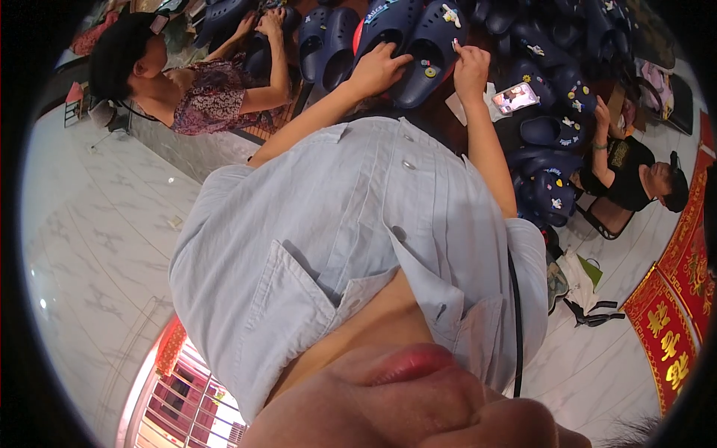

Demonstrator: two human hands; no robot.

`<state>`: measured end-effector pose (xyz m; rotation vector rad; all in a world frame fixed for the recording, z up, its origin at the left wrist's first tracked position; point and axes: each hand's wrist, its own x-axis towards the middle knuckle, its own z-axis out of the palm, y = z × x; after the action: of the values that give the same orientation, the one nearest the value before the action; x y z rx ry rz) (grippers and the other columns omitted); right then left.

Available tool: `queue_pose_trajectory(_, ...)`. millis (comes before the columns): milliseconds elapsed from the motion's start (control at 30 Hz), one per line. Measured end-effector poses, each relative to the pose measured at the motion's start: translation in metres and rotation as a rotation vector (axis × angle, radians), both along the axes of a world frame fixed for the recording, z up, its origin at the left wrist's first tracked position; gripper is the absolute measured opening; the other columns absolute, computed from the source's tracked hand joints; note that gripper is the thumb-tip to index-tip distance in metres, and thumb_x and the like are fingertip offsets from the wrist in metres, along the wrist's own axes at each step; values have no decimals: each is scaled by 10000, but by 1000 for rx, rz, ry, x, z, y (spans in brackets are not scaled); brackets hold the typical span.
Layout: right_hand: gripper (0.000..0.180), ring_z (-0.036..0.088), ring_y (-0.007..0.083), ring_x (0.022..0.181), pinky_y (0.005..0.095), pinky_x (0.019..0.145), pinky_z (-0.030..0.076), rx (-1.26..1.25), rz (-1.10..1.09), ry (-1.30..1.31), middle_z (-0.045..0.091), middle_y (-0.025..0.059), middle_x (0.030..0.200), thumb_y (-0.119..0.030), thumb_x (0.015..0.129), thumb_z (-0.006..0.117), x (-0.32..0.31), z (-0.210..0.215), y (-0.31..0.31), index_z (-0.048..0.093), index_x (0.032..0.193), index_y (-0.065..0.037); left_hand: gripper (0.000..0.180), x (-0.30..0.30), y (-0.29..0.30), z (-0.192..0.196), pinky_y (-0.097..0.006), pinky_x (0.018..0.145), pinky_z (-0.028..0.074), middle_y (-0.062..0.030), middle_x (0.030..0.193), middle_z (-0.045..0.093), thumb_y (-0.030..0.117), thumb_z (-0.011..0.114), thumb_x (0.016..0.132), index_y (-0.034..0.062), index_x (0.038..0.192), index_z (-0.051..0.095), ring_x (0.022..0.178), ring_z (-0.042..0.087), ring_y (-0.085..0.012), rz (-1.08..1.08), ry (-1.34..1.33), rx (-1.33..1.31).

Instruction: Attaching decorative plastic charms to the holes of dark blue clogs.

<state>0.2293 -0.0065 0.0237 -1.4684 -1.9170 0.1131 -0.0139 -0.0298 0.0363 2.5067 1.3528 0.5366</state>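
A pair of navy clogs lies in front of me. The right clog (433,45) carries a white figure charm near its toe and a round yellow charm (429,72) lower down. My left hand (379,73) is closed at the inner edges of the pair, gripping the left clog (385,28), its thumb reaching toward the right one. Beside the right clog's outer edge, my right hand (472,71) pinches a small light-coloured shoe charm (455,45) between thumb and fingertips. The charm's exact shape is too small to make out.
Many more navy clogs (549,131) crowd the table. A lit phone (515,98) lies right of my right hand. One co-worker (209,93) handles clogs at the left; another (635,175) sits at the right. A black chair (603,218) stands there.
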Motion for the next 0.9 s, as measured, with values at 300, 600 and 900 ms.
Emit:
queue_pose_trajectory(300, 179, 555, 269, 989, 395, 817, 457, 50, 55, -265, 636, 66, 954, -91, 846, 591, -10, 12, 1, 702, 975, -35, 440, 1, 3, 3, -415, 923, 508, -229, 1209, 588, 218, 711, 797, 217, 1230, 636, 1118, 584, -375, 3, 19, -29)
queue_pose_trajectory(600, 132, 556, 264, 981, 386, 792, 449, 25, 199, -515, 626, 64, 905, -107, 779, 590, -16, 29, 17, 688, 825, -33, 438, -1, 4, 2, -409, 914, 508, -213, 1179, 594, 203, 715, 782, 192, 1214, 641, 1093, 588, -367, -12, -1, 24)
queue_pose_trajectory(900, 119, 568, 288, 955, 411, 799, 461, -100, 224, -102, 648, 86, 908, -145, 833, 665, 15, 9, 26, 713, 859, -39, 416, 5, -2, 0, -385, 853, 527, -163, 1136, 589, 171, 721, 744, 181, 1156, 662, 1023, 593, -315, 50, -19, 95)
